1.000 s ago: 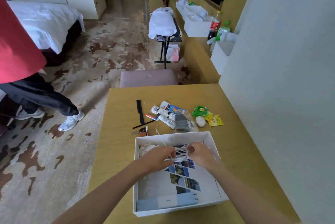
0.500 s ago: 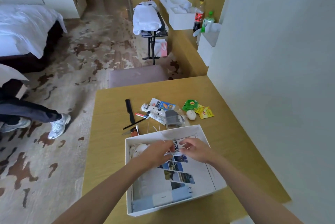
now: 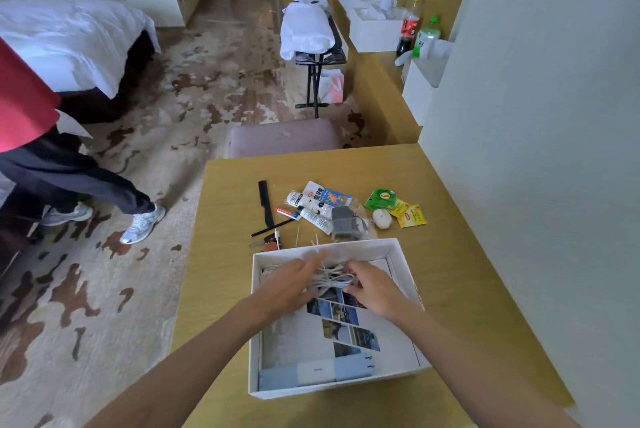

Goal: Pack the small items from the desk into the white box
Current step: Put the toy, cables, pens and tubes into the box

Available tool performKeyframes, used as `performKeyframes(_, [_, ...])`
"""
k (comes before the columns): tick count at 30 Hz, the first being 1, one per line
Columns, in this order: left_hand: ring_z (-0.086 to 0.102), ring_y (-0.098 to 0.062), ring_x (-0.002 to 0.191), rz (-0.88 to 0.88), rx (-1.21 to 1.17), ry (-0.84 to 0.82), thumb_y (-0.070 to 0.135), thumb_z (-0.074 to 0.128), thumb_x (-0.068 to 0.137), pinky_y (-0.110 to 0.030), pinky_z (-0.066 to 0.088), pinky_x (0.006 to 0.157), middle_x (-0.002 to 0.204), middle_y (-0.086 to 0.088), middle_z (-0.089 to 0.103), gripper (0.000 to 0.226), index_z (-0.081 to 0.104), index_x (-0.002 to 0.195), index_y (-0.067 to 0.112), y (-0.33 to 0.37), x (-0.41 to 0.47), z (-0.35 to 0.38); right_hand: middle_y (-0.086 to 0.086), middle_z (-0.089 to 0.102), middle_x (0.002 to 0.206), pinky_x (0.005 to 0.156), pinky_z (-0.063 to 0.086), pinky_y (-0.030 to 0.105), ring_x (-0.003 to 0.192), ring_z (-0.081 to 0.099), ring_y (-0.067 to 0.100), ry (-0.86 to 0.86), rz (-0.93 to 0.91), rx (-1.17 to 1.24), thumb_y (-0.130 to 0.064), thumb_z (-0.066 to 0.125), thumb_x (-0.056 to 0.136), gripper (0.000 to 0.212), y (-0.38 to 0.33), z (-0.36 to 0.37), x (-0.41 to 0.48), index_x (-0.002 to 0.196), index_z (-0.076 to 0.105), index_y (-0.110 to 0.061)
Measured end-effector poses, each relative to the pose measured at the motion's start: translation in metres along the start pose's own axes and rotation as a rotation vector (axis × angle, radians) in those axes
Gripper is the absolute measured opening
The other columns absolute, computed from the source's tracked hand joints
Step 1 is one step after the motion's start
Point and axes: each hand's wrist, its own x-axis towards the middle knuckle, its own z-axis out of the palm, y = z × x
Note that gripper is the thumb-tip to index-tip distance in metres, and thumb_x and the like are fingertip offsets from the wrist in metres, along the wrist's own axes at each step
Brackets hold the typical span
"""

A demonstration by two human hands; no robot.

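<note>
The white box (image 3: 403,259) stands on the wooden desk (image 3: 450,289) before me, with a photo brochure and a blue-white pack on its floor. Both my hands are inside its far end around a coiled white cable (image 3: 334,278). My left hand (image 3: 294,285) lies over the coil's left side with fingers stretched out. My right hand (image 3: 372,285) curls round the coil's right side. Beyond the box lie a black comb (image 3: 265,202), tubes (image 3: 313,212), a grey adapter (image 3: 343,221), a white egg-shaped case (image 3: 382,218) and tea sachets (image 3: 398,205).
A person in a red top and white sneakers (image 3: 143,223) stands on the carpet to the left. A padded stool (image 3: 284,136) sits behind the desk. The wall (image 3: 536,150) runs along the desk's right side. A pen (image 3: 272,227) and keys (image 3: 266,242) lie by the box's far left corner.
Both hands stayed on the cable coil inside the box. My left fingers have spread out flatter over it. The camera tilted, and the person at left stepped back into view.
</note>
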Motion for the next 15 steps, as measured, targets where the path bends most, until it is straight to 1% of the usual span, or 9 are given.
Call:
performKeyframes(1, [0.061, -0.018, 0.105, -0.035, -0.005, 0.014, 0.041, 0.053, 0.091, -0.036, 0.054, 0.084, 0.128, -0.001, 0.056, 0.066, 0.016, 0.144, 0.026, -0.003, -0.004, -0.001, 0.003, 0.059, 0.113, 0.072, 0.047, 0.029, 0.085, 0.062, 0.020, -0.001, -0.003, -0.014, -0.026, 0.064, 0.090, 0.025, 0.001, 0.001, 0.000, 0.113, 0.056, -0.019])
performKeyframes(2, [0.062, -0.019, 0.103, -0.064, -0.010, 0.022, 0.042, 0.052, 0.091, -0.037, 0.054, 0.083, 0.126, 0.000, 0.057, 0.062, 0.020, 0.141, 0.025, -0.006, -0.007, -0.002, 0.002, 0.056, 0.114, 0.073, 0.047, 0.029, 0.083, 0.062, 0.020, -0.002, -0.005, -0.029, -0.027, 0.063, 0.091, 0.023, 0.003, 0.001, 0.000, 0.111, 0.058, -0.018])
performKeyframes(4, [0.061, -0.018, 0.099, -0.097, -0.003, 0.043, 0.040, 0.053, 0.090, -0.035, 0.053, 0.081, 0.122, 0.001, 0.058, 0.043, 0.033, 0.124, 0.024, -0.011, -0.010, -0.004, 0.002, 0.051, 0.115, 0.072, 0.046, 0.026, 0.081, 0.061, 0.018, 0.004, -0.003, -0.037, -0.027, 0.063, 0.091, 0.021, 0.005, 0.003, 0.000, 0.109, 0.060, -0.016])
performKeyframes(5, [0.061, -0.017, 0.098, -0.106, 0.017, 0.053, 0.039, 0.054, 0.089, -0.034, 0.053, 0.079, 0.119, 0.001, 0.058, 0.034, 0.036, 0.115, 0.024, -0.012, -0.010, -0.004, 0.002, 0.051, 0.115, 0.070, 0.045, 0.025, 0.080, 0.062, 0.018, 0.006, -0.003, -0.035, -0.027, 0.063, 0.091, 0.020, 0.005, 0.003, 0.000, 0.108, 0.061, -0.016])
performKeyframes(6, [0.059, -0.016, 0.098, -0.106, 0.047, 0.055, 0.039, 0.054, 0.089, -0.034, 0.053, 0.079, 0.117, 0.002, 0.058, 0.029, 0.039, 0.109, 0.024, -0.013, -0.009, -0.003, 0.001, 0.051, 0.116, 0.069, 0.045, 0.025, 0.078, 0.062, 0.018, 0.006, -0.004, -0.033, -0.027, 0.063, 0.092, 0.019, 0.005, 0.003, 0.000, 0.108, 0.060, -0.016])
performKeyframes(8, [0.055, -0.015, 0.106, -0.068, 0.123, 0.046, 0.040, 0.051, 0.091, -0.036, 0.052, 0.083, 0.121, 0.002, 0.055, 0.027, 0.044, 0.111, 0.023, -0.012, -0.004, 0.002, 0.000, 0.051, 0.118, 0.066, 0.040, 0.022, 0.077, 0.061, 0.016, 0.004, -0.008, -0.038, -0.027, 0.062, 0.092, 0.018, 0.005, 0.003, 0.000, 0.108, 0.059, -0.018])
performKeyframes(10, [0.050, -0.014, 0.114, -0.002, 0.192, 0.052, 0.037, 0.050, 0.091, -0.035, 0.049, 0.091, 0.123, 0.003, 0.053, 0.030, 0.050, 0.117, 0.022, -0.009, 0.003, 0.009, -0.001, 0.051, 0.119, 0.064, 0.038, 0.023, 0.080, 0.062, 0.018, -0.002, -0.007, -0.059, -0.028, 0.061, 0.092, 0.023, 0.004, 0.002, -0.001, 0.114, 0.057, -0.020])
performKeyframes(13, [0.047, -0.017, 0.118, 0.085, 0.309, 0.026, 0.033, 0.052, 0.089, -0.034, 0.037, 0.102, 0.121, 0.002, 0.056, 0.030, 0.056, 0.116, 0.022, -0.005, 0.014, 0.018, 0.002, 0.051, 0.120, 0.064, 0.043, 0.031, 0.088, 0.063, 0.024, 0.015, 0.000, -0.117, -0.031, 0.059, 0.091, 0.035, 0.000, -0.003, -0.001, 0.124, 0.052, -0.020])
performKeyframes(15, [0.046, -0.019, 0.119, 0.085, 0.325, -0.003, 0.032, 0.053, 0.088, -0.035, 0.035, 0.103, 0.121, 0.002, 0.057, 0.028, 0.058, 0.115, 0.022, -0.005, 0.019, 0.021, 0.002, 0.053, 0.120, 0.070, 0.046, 0.034, 0.093, 0.063, 0.024, 0.044, 0.018, -0.117, -0.032, 0.059, 0.091, 0.035, 0.000, -0.009, -0.001, 0.124, 0.052, -0.019])
